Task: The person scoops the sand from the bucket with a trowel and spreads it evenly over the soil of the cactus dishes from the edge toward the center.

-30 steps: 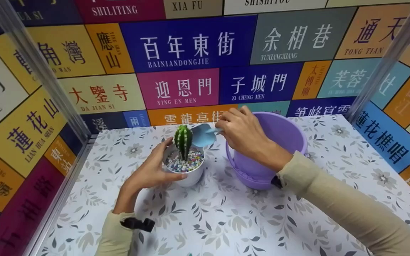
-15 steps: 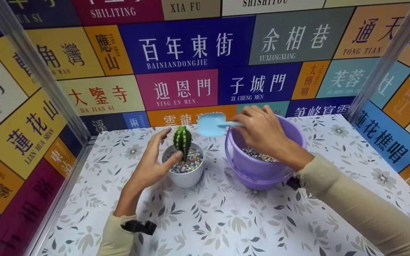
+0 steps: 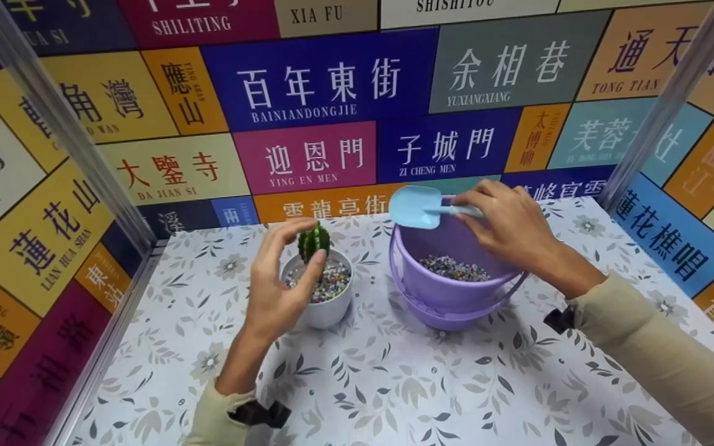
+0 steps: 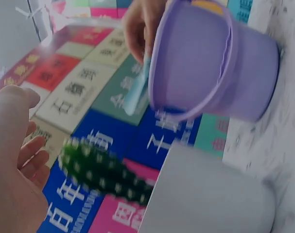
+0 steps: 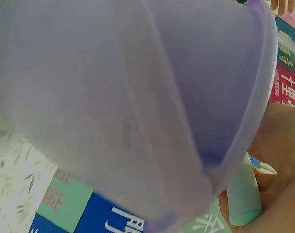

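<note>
A green cactus (image 3: 314,242) stands in a white pot (image 3: 327,310) filled with multicoloured pebbles (image 3: 336,282). My left hand (image 3: 281,285) is beside the cactus, fingers slightly bent and thumb in front of it. In the left wrist view a gap shows between that hand and the cactus (image 4: 101,170). By its handle, my right hand (image 3: 512,226) grips a light blue toy shovel (image 3: 418,207). Its blade is above the left rim of a purple bucket (image 3: 450,297), which has small pebbles (image 3: 453,268) at the bottom. The right wrist view shows the shovel's handle (image 5: 244,194) in that hand.
Both containers stand on a table (image 3: 394,384) with a white leaf-patterned cover. Behind it rises a wall (image 3: 320,80) of coloured sign panels. Metal posts (image 3: 78,124) stand at the left and right corners. The bucket's handle (image 3: 518,288) hangs down along its side.
My right hand has carried the shovel right, from beside the cactus to over the bucket. My left hand has let go of the pot and risen to the cactus.
</note>
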`<state>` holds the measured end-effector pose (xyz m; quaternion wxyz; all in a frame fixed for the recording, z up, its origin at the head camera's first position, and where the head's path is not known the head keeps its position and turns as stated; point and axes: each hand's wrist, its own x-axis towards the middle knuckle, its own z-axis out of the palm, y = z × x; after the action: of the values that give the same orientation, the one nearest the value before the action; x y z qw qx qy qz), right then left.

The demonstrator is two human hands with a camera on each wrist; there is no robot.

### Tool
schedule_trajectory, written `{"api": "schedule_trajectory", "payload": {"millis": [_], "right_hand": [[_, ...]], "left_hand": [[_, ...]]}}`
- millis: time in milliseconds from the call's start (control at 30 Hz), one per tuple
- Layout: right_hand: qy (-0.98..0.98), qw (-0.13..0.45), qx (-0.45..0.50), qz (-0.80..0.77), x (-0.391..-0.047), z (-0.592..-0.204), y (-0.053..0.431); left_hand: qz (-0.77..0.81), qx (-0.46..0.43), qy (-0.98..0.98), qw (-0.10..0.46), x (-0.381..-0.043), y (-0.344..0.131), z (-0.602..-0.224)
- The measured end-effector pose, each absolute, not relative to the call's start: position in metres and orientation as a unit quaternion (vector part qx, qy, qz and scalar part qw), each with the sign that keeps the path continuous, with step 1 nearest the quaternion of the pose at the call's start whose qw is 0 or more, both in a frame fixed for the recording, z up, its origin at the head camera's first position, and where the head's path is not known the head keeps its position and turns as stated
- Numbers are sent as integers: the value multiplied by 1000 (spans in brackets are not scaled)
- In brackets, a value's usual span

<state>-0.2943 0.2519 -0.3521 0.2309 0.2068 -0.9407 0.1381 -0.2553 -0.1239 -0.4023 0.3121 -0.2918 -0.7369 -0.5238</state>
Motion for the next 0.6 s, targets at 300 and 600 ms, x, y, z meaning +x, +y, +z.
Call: {"api": "schedule_trajectory", "payload": {"millis": [300, 600], "right_hand": [[-957, 195, 180, 114, -290, -354, 279], [-974, 116, 182, 74, -301, -358, 285]], "left_hand": [[-520, -352, -731, 268, -246, -87, -407], [-510, -367, -753, 194, -251, -59, -418]]}}
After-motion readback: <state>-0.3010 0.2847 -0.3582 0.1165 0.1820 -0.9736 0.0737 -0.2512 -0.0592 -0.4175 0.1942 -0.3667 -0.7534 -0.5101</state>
